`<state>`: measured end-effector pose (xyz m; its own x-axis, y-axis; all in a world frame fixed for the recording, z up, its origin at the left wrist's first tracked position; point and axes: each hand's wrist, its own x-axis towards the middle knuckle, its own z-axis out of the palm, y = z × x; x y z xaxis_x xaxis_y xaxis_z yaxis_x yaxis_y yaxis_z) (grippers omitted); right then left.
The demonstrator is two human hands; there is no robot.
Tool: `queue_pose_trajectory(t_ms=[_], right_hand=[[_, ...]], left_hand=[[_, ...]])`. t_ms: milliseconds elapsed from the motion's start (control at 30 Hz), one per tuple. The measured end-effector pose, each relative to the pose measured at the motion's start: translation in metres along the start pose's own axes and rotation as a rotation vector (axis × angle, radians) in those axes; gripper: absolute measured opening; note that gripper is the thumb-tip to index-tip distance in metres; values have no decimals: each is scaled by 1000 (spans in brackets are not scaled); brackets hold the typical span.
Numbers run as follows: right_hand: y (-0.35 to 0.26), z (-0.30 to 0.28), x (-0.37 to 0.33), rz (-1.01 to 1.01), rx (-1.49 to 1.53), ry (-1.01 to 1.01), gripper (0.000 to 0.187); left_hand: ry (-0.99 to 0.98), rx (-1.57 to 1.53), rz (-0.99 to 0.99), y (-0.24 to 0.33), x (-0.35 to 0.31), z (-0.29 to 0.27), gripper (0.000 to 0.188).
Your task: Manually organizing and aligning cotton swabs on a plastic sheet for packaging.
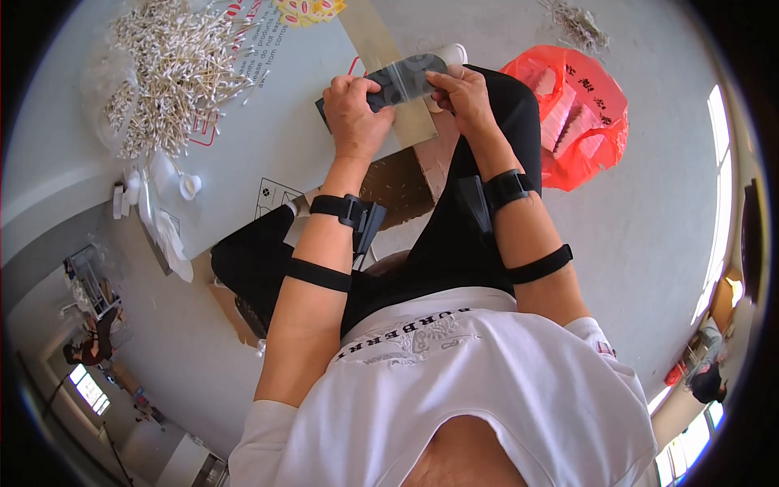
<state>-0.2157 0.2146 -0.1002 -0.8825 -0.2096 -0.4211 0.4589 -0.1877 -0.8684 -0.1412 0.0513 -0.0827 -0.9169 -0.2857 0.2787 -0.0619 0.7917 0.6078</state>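
A dark grey, glossy, see-through plastic piece [406,77] with a rounded right end is held up between my two hands, above the table edge. It looks like a small flat pouch; what is inside is hard to make out. My left hand [357,114] grips its left end, thumb toward the near edge. My right hand [468,101] pinches the near edge by its right end. Under my left hand, the corner of a dark flat thing [322,112] shows, mostly hidden. To the left, a large heap of loose cotton swabs [182,69] lies on the table.
The grey printed tabletop [276,122] has yellow-and-red packets [308,10] at its far edge. White cups [190,187] stand near left. An open cardboard box [398,191] sits between my knees. At right, a red plastic bag [596,89] holds pink packs; more swabs [578,24] lie beyond it.
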Motion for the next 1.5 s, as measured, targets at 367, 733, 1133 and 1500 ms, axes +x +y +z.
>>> queue_pose_trajectory(t_ms=[367, 733, 1133, 1500], right_hand=[[1, 9, -9, -104, 32, -61, 10], [4, 13, -9, -120, 109, 34, 11], [12, 9, 0, -141, 131, 91, 16], [5, 8, -6, -41, 52, 103, 14]], left_hand=[[-36, -35, -87, -2, -5, -4, 33], [-37, -48, 6, -4, -17, -9, 28], [21, -66, 62, -4, -17, -7, 27], [0, -47, 31, -4, -17, -8, 28]])
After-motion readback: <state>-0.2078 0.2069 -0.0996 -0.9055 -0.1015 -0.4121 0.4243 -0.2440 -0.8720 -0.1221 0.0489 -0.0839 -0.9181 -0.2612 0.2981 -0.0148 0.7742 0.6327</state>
